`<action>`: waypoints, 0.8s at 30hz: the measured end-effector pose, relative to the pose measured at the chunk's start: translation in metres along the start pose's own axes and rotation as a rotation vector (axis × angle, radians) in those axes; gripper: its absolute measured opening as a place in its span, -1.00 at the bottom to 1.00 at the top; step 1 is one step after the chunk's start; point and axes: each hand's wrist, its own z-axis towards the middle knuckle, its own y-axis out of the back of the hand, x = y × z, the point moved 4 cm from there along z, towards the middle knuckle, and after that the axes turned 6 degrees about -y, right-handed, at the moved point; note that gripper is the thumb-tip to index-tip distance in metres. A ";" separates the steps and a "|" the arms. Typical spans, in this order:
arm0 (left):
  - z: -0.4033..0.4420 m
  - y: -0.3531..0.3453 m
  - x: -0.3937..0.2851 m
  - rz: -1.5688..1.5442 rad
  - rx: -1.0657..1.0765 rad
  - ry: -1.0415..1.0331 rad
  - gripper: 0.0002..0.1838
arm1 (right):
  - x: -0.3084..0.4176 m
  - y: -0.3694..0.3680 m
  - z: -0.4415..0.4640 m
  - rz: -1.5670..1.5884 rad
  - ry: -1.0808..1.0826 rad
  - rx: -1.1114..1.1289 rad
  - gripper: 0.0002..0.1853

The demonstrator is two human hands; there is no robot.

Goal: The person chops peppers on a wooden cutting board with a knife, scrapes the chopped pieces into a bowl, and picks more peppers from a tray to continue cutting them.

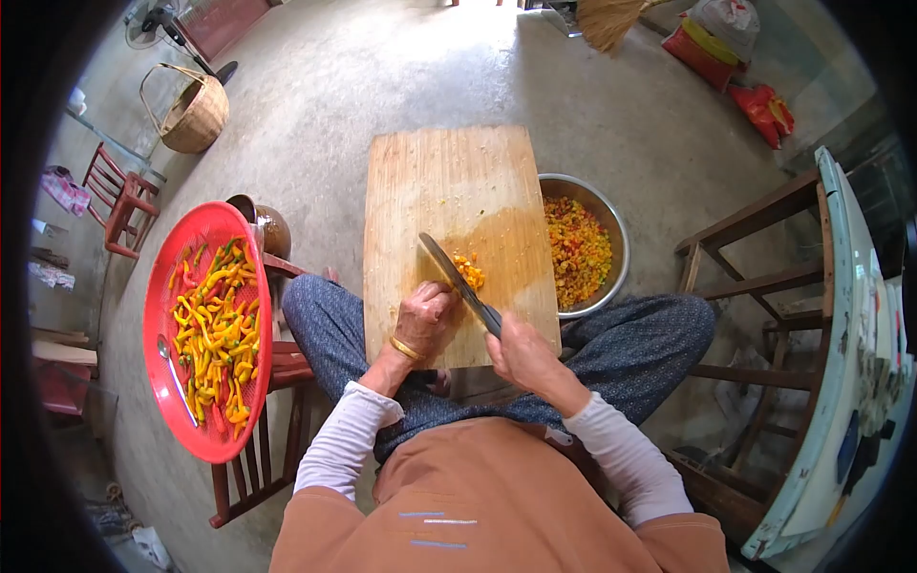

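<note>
Across board (439, 172), knife (452, 271) diagonally forward-left.

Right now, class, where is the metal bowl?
In the head view, the metal bowl sits on the person's right, beside the wooden board, just beyond the right leg.

You cannot tell what lies beneath your left hand (425, 320), your right hand (525, 355) hides the rear of the knife (457, 277), the chopping board (449, 167) covers the metal bowl's (617, 218) left side, and the top edge crops the broom (608, 24).

room over far board (435, 158); knife (452, 273) blocks middle
</note>
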 end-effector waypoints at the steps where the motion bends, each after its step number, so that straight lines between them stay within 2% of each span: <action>1: -0.002 -0.001 0.001 0.004 -0.001 -0.006 -0.82 | 0.001 -0.010 0.009 -0.004 -0.015 -0.022 -0.74; 8: -0.005 -0.002 -0.002 0.052 -0.017 -0.059 -0.80 | 0.005 -0.014 0.033 0.030 0.029 -0.088 -0.74; 12: 0.000 0.001 -0.007 0.052 0.000 -0.023 -0.85 | 0.017 -0.016 0.033 -0.012 0.024 -0.113 -0.74; 17: -0.004 -0.001 -0.008 0.086 -0.028 -0.036 -0.89 | -0.004 -0.013 -0.009 -0.057 0.045 -0.090 -0.73; 20: -0.005 -0.001 -0.001 0.061 -0.029 -0.032 -0.90 | -0.018 -0.004 -0.024 -0.071 -0.023 -0.053 -0.74; 24: -0.005 -0.001 -0.002 0.043 -0.063 -0.039 -0.90 | -0.007 0.013 -0.030 -0.050 0.002 -0.098 -0.73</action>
